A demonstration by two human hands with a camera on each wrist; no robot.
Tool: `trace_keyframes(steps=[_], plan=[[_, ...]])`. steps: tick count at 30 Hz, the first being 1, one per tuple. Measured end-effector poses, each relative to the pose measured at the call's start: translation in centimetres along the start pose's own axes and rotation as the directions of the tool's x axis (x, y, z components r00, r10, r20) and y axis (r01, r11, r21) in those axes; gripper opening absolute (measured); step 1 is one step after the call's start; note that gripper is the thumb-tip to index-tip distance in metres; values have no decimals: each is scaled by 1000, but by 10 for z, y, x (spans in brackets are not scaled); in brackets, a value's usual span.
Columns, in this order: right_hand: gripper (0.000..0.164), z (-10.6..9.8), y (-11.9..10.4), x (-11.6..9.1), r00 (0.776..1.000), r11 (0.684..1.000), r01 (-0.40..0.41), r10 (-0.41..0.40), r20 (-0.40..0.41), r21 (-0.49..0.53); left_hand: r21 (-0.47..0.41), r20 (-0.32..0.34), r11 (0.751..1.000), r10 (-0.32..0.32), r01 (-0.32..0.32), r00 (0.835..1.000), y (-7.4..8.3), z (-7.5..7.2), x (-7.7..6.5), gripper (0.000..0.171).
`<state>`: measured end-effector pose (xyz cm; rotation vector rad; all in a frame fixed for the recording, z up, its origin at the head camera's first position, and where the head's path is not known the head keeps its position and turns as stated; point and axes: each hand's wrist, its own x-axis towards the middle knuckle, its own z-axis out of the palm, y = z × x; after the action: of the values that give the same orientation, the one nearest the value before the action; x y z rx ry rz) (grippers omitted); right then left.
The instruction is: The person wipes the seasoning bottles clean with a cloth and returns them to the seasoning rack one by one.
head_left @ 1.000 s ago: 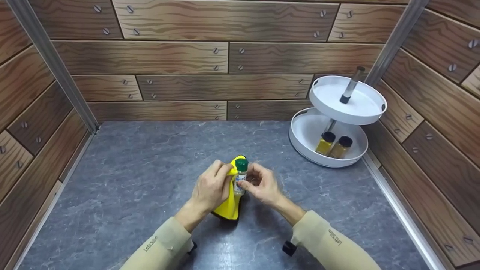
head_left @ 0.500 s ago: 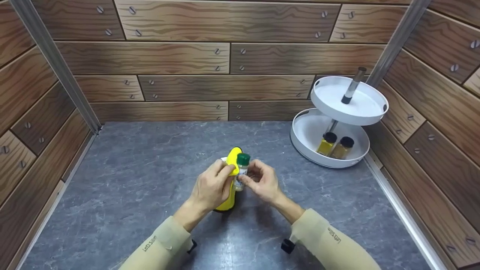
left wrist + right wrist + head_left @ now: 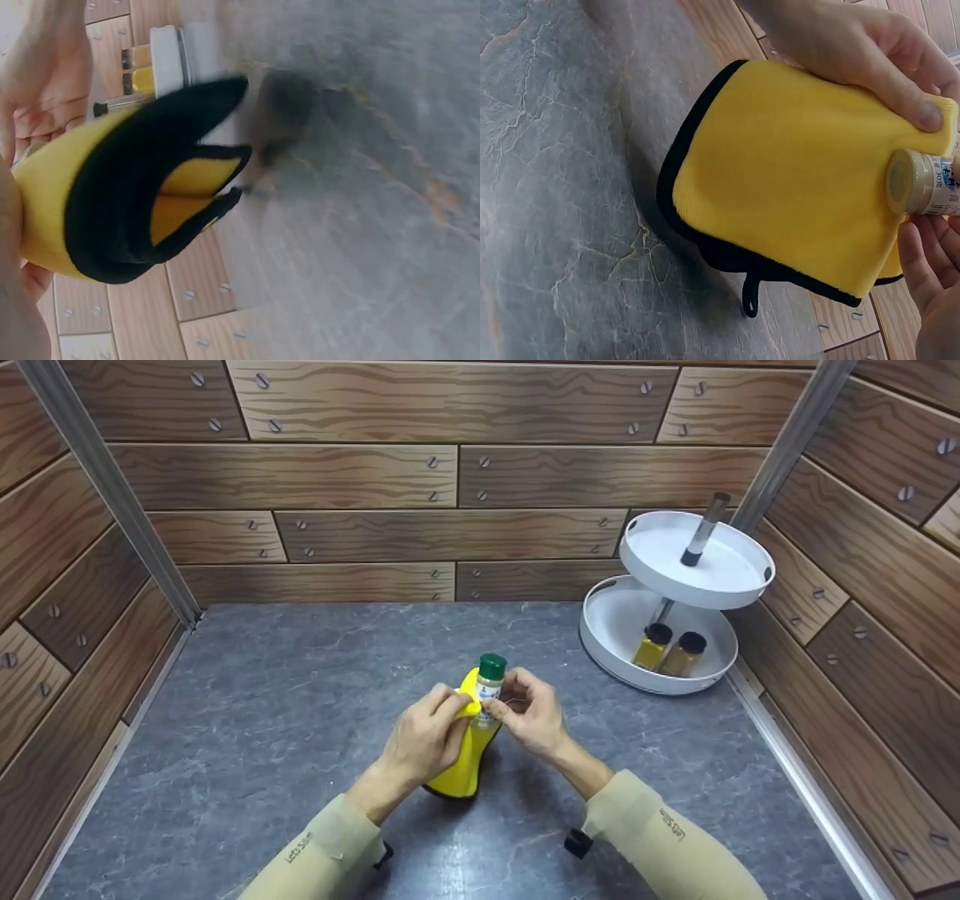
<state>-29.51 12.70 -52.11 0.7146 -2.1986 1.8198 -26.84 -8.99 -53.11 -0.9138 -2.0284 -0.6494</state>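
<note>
My left hand [image 3: 427, 727] pinches a yellow cloth [image 3: 780, 165] with black edging and a small black hanging loop. The cloth hangs folded below the fingers, its lower edge over the table. In my right hand [image 3: 534, 716] is a small clear spice jar [image 3: 490, 688] with a green cap and a printed label, held upright between thumb and fingers. Cloth touches the side of the jar facing the left hand. In the right wrist view the jar's round base [image 3: 906, 182] shows against the cloth, while the cap lies out of frame there.
A white two-tier round stand [image 3: 652, 679] is at the back right. Its lower tray holds a jar with yellow contents [image 3: 651, 649] and a jar with brownish contents [image 3: 684, 655], both black-capped. Wood-patterned walls [image 3: 337, 472] enclose the grey marbled table [image 3: 300, 675].
The jar has risen a little and shifted slightly right, its cap now farther from me. The cloth swung away and back beneath the left hand, which stays near the same spot.
</note>
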Motion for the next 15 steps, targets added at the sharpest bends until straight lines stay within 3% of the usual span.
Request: trace_keyframes(steps=[7, 15], plan=[[22, 12, 7, -14, 999, 999, 42, -43, -10, -25, -1, -36, 999, -39, 39, 999, -1, -2, 9, 17], [22, 20, 8, -23, 1000, 999, 17, -18, -8, -32, 3, -79, 999, -52, 52, 996, -3, -2, 15, 18]])
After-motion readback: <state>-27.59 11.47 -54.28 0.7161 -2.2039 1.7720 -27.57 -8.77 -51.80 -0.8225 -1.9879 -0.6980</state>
